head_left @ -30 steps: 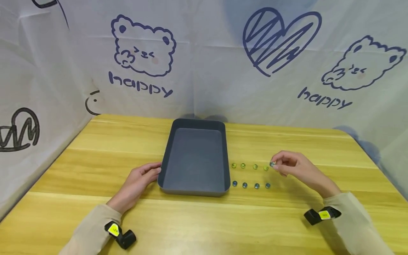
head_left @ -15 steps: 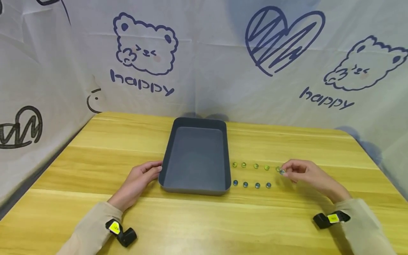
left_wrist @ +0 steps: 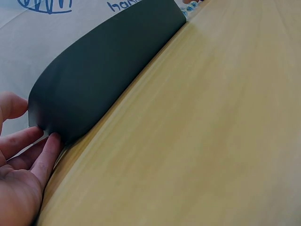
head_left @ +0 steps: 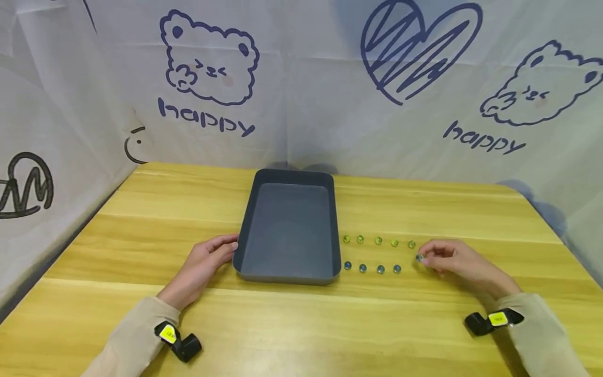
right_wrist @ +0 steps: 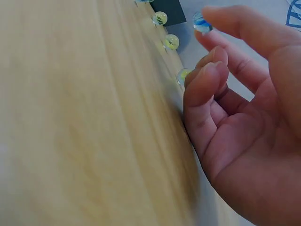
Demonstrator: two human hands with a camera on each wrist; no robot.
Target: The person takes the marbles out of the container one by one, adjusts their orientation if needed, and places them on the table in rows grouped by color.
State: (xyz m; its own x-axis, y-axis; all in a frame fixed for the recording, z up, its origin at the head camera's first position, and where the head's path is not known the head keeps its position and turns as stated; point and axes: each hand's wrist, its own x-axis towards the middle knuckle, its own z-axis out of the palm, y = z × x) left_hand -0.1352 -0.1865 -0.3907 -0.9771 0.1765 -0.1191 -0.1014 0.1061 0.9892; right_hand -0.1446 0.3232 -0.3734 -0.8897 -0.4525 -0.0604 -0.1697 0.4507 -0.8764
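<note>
My right hand (head_left: 459, 264) pinches a blue marble (head_left: 419, 257) between thumb and index finger, to the right of two rows of marbles. In the right wrist view that blue-swirled clear marble (right_wrist: 202, 22) sits at the fingertips, the other fingers curled below. The back row holds several yellow-green marbles (head_left: 379, 241); the front row has several blue marbles (head_left: 380, 269). My left hand (head_left: 202, 264) touches the left wall of a dark grey rectangular tray (head_left: 289, 230). Up close, its fingertips (left_wrist: 54, 139) rest against the tray's outer side (left_wrist: 103, 70), not curled round it.
The tray stands on a wooden table (head_left: 301, 324), left of the marble rows. White cloth (head_left: 301, 104) with blue drawings hangs behind the table and along the left and right sides. Each wrist carries a black camera (head_left: 186, 345) on a strap.
My right hand has moved right and nearer with the blue marble. A yellow-green marble at the back row's right end now shows apart from the fingers. The left hand stays at the tray.
</note>
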